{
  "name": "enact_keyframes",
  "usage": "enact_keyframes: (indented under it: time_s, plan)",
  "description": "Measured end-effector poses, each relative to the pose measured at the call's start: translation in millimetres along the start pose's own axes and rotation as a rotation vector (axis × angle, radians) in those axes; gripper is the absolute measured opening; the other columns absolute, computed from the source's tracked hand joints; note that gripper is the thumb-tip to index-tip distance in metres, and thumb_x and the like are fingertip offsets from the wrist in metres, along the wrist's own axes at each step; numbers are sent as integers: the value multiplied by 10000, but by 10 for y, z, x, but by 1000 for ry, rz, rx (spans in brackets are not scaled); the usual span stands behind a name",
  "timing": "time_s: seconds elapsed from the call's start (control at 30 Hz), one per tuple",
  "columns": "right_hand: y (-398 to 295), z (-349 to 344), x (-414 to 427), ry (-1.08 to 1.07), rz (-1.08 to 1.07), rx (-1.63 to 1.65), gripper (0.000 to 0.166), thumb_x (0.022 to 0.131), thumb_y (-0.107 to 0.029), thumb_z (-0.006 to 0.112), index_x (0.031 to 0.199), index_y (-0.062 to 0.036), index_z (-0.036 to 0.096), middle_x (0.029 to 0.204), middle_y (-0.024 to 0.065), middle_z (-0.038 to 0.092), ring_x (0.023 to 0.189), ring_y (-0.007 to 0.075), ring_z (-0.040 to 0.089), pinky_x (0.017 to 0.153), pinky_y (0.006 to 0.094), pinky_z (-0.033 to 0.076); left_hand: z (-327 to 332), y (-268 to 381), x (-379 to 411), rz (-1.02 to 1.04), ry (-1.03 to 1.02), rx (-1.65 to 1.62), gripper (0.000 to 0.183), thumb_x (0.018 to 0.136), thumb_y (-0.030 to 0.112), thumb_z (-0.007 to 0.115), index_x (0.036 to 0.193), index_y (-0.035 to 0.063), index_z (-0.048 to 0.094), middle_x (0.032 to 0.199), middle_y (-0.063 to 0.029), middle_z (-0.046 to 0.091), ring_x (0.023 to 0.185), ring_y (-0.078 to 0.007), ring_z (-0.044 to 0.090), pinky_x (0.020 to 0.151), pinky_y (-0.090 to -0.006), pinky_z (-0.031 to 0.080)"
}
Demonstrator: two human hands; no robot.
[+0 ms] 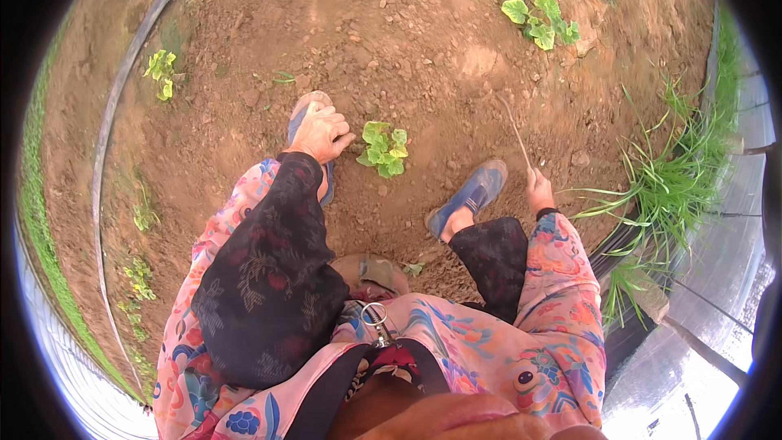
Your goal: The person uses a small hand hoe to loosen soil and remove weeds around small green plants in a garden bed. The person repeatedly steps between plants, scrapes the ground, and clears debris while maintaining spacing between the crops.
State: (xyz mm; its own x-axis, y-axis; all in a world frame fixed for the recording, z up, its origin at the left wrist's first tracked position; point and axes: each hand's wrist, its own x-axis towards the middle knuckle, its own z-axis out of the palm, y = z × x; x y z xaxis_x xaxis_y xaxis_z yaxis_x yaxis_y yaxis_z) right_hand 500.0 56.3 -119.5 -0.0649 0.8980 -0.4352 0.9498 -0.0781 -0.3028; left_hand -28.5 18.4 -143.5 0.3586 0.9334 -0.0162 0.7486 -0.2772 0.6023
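My left hand [321, 133] is in front of my left shoe [300, 115], with its fingers curled in and the thumb towards a young leafy plant [383, 150]. Whether anything is inside those fingers is hidden. The plant has broad, lobed green leaves, some yellowish, and grows from bare soil between my feet. In my right hand [539, 192] is a thin brown stick or rod [517, 131]. Its far end reaches the soil ahead of my right shoe [470, 197].
More leafy plants grow at the upper right [544, 21] and at the left [161, 73]. A long grey hose or pipe [110, 110] curves down the left side. Tall grass-like leaves [666, 186] stand along sheeting [733, 195] on the right.
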Motion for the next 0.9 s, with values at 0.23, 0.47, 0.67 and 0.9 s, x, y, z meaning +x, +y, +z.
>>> enact_keyframes:
  time_s: [0.23, 0.47, 0.67, 0.9]
  plan:
    - [-544, -106, -8, -88, -116, 13, 318, 934, -310, 429, 932, -29, 579, 788, 275, 574, 779, 452, 557, 650, 492, 435, 29, -53, -47, 17, 52, -39, 243, 731, 226, 664, 596, 104, 502, 658, -33, 475, 725, -230, 482, 699, -371, 329]
    - [-2203, 427, 1276, -24, -244, 87, 421, 928, -384, 405, 937, -14, 607, 895, 288, 586, 869, 461, 557, 743, 514, 444, 10, -31, -44, 42, 60, -1, 236, 736, 244, 657, 599, 119, 511, 659, -18, 472, 732, -220, 480, 711, -390, 331]
    - [-2947, 196, 2150, 147, -222, 169, 493, 932, -418, 361, 939, -4, 629, 973, 256, 601, 961, 450, 543, 800, 508, 433, 21, -53, -56, 56, 85, -44, 229, 718, 227, 674, 600, 117, 510, 656, -37, 467, 732, -227, 480, 701, -380, 355]
    - [-2124, 111, 1751, 103, -185, 80, 429, 926, -424, 383, 955, -56, 602, 911, 264, 605, 920, 452, 555, 772, 513, 445, 18, -36, -57, 52, 72, -52, 219, 715, 226, 673, 605, 101, 531, 663, -43, 490, 732, -237, 493, 705, -380, 376]
